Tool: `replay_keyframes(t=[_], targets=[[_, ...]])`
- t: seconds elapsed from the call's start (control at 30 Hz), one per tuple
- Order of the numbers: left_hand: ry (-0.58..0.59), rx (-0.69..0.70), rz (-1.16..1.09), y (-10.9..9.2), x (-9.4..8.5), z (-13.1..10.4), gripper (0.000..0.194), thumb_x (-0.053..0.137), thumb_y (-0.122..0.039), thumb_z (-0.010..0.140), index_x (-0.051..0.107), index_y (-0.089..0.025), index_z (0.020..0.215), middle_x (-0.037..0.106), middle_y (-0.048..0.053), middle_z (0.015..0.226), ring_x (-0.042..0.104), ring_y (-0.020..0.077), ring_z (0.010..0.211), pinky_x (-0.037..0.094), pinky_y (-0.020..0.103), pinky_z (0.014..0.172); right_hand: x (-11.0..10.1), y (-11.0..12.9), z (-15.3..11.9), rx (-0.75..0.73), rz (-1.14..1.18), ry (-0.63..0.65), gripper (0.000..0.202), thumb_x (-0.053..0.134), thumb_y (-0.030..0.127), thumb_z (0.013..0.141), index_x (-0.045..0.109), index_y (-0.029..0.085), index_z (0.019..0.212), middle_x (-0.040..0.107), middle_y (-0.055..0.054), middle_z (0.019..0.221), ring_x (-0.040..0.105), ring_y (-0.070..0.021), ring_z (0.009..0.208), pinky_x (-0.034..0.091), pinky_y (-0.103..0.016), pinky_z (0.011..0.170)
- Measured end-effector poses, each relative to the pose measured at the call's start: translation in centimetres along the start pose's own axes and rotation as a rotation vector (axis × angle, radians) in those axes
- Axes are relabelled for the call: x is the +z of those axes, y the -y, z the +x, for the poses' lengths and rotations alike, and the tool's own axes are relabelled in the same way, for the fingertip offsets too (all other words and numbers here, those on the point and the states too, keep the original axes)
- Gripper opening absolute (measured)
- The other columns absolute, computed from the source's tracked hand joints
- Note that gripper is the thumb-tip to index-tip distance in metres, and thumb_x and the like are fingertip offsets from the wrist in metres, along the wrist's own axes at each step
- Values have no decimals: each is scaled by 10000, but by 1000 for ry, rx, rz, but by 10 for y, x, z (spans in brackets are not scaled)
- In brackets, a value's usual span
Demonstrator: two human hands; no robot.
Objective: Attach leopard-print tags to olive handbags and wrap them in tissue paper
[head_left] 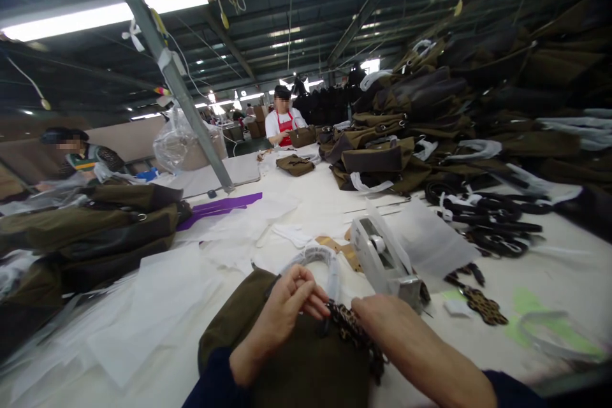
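An olive-green bag (pixel 306 357) lies on the table right in front of me, its handle (pixel 329 261) wrapped in clear plastic. Over the bag, a leopard-print charm (pixel 347 325) hangs between my two hands. My left hand (pixel 294 299) has its fingers drawn together at the upper end of the charm, near the base of the handle. Closed on the charm's right side is my right hand (pixel 377 319), its fingertips mostly hidden behind it. Another leopard-print charm (pixel 485 307) lies to the right.
A grey tape dispenser (pixel 382 261) stands just beyond my right hand. Piled bags (pixel 382 159) rise at the right, with black straps (pixel 492 217) nearby. More bags (pixel 119 223) and white paper sheets (pixel 148 306) lie left. Co-workers (pixel 287 121) sit across the table.
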State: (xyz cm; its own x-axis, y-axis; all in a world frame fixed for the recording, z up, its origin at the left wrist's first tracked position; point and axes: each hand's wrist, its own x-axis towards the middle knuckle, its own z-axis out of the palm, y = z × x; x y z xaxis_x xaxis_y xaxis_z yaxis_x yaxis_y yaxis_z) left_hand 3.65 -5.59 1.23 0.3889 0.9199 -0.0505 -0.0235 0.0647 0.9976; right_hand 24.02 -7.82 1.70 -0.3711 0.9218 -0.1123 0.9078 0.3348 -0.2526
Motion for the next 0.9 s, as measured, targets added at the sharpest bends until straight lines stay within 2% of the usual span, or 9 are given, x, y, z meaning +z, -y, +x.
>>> replay_keyframes(t=[0.1, 0.17, 0.23, 0.3, 0.4, 0.47, 0.6, 0.77, 0.9], targets=[[35, -4, -42, 3, 10, -9, 251, 541, -411, 936, 472, -170, 913, 715, 78, 828, 701, 158, 656, 512, 243, 587, 1, 4, -4, -7, 77, 25, 167, 545, 231, 900, 670, 193, 795, 720, -98, 789, 679, -251, 738, 416, -301, 604], [40, -9, -59, 4, 14, -14, 238, 580, -377, 922, 485, -166, 977, 705, 61, 819, 693, 147, 663, 512, 238, 607, 3, 8, -6, -20, 263, -85, 143, 569, 246, 887, 627, 191, 767, 691, -59, 768, 640, -209, 713, 408, -291, 618], [38, -7, -75, 4, 15, -18, 264, 631, -339, 895, 496, -167, 1043, 703, 54, 847, 692, 148, 717, 520, 245, 656, 8, 9, -7, -52, 537, -226, 194, 580, 262, 884, 562, 184, 707, 644, -29, 736, 584, -163, 677, 402, -271, 616], [29, -16, -61, 2, 15, -21, 250, 661, -316, 873, 538, -156, 1021, 709, 59, 850, 691, 154, 755, 522, 249, 690, 15, 8, -7, -63, 883, -284, 285, 600, 332, 882, 496, 179, 664, 635, -26, 777, 532, -121, 604, 392, -248, 555], [-3, -57, -1, 1, 16, -23, 198, 670, -311, 859, 604, -129, 900, 723, 71, 779, 684, 157, 713, 522, 254, 686, 29, 6, -7, -17, 1386, -208, 371, 654, 450, 845, 473, 175, 673, 651, -24, 768, 484, -77, 478, 358, -210, 441], [-28, -73, 22, 1, 17, -23, 193, 674, -308, 851, 629, -121, 871, 722, 65, 742, 672, 151, 670, 518, 254, 671, 35, 7, -7, 0, 1587, -185, 352, 699, 449, 819, 520, 164, 717, 651, -14, 723, 543, -86, 514, 405, -192, 466], [-70, -54, 61, 0, 18, -26, 170, 700, -287, 827, 673, -124, 869, 694, 23, 707, 632, 119, 621, 484, 225, 646, 37, 9, -9, -18, 1729, -169, 265, 789, 343, 764, 608, 151, 790, 690, -24, 845, 660, -118, 747, 520, -192, 661], [-58, -29, 113, 1, 20, -28, 166, 688, -295, 845, 705, -137, 895, 687, 13, 730, 612, 111, 646, 464, 221, 676, 38, 10, -11, 30, 1701, -172, 263, 760, 373, 801, 627, 152, 852, 710, -23, 699, 668, -110, 635, 535, -181, 608], [-37, -37, 113, -2, 22, -28, 193, 655, -315, 873, 703, -136, 925, 691, 20, 716, 632, 134, 690, 478, 235, 712, 38, 11, -12, 11, 1682, -188, 254, 766, 363, 794, 684, 143, 888, 733, -33, 780, 688, -107, 684, 551, -165, 643]])
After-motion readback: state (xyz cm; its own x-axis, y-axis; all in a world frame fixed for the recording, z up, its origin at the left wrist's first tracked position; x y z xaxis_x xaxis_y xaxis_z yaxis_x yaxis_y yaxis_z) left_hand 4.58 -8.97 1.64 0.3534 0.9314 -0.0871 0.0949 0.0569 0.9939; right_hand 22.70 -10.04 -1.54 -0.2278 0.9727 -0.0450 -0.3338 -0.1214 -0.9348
